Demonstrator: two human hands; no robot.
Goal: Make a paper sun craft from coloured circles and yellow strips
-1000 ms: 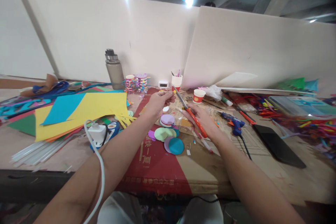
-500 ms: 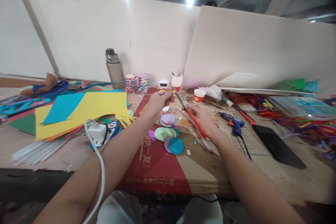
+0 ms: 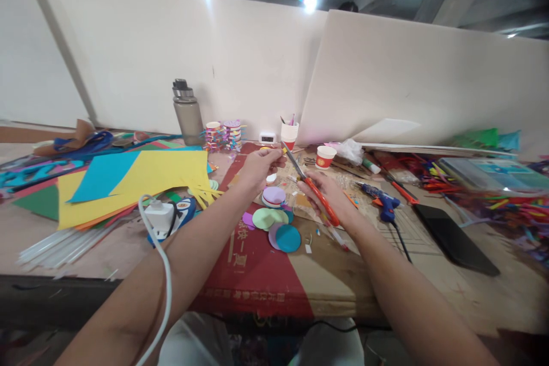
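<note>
My right hand [image 3: 328, 191] is wrapped around the orange handles of a pair of scissors [image 3: 317, 197]. Their grey blades point up and left, toward my other hand. There, my left hand [image 3: 261, 166] pinches a small yellow piece [image 3: 283, 150], perhaps foam or paper, right beside the blade tips. Whether the blades touch or cut it is too small to tell. Below both hands, coloured discs lie in loose piles: a lilac disc [image 3: 273, 195], a pale green disc [image 3: 262, 218] and a teal disc [image 3: 287, 238].
Yellow sheets [image 3: 171, 168] and a white power adapter [image 3: 158, 217] with a cable lie left. Behind stand a bottle [image 3: 187, 117], decorated cups [image 3: 232, 136] and a paper cup [image 3: 326, 157]. A blue glue gun [image 3: 386, 205], a phone [image 3: 457, 240] and a plastic box [image 3: 493, 174] are right.
</note>
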